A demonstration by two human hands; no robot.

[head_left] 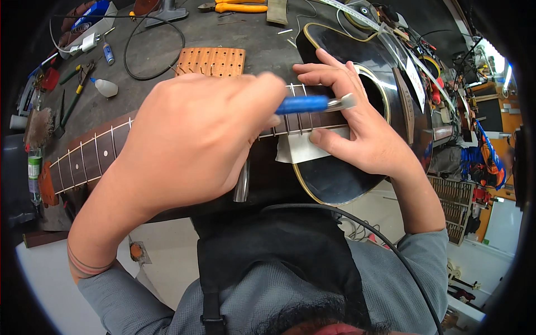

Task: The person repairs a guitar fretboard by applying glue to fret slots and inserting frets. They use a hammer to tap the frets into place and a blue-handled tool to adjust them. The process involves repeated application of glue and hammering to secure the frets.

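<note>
A dark acoustic guitar (pixel 340 178) with a gold edge lies across the bench, its fretboard (pixel 89 156) running left. My left hand (pixel 204 131), fingers wrapped, grips a blue-handled tool (pixel 302 104) over the frets. The tool's metal end reaches across my right hand's fingers; whether it touches them is unclear. My right hand (pixel 365 131) rests spread over the fretboard beside the soundhole, thumb on a white sheet (pixel 296 151) laid against the neck. A metal cylinder (pixel 242 187) shows below my left hand; what it belongs to is hidden.
Behind the neck are a perforated wooden block (pixel 215 56), a black cable (pixel 129 58), orange-handled cutters (pixel 240 8), pliers (pixel 78 86) and a small white bottle (pixel 107 87). A green-labelled can (pixel 34 176) stands at left. Tape rolls (pixel 429 66) and clutter crowd the right.
</note>
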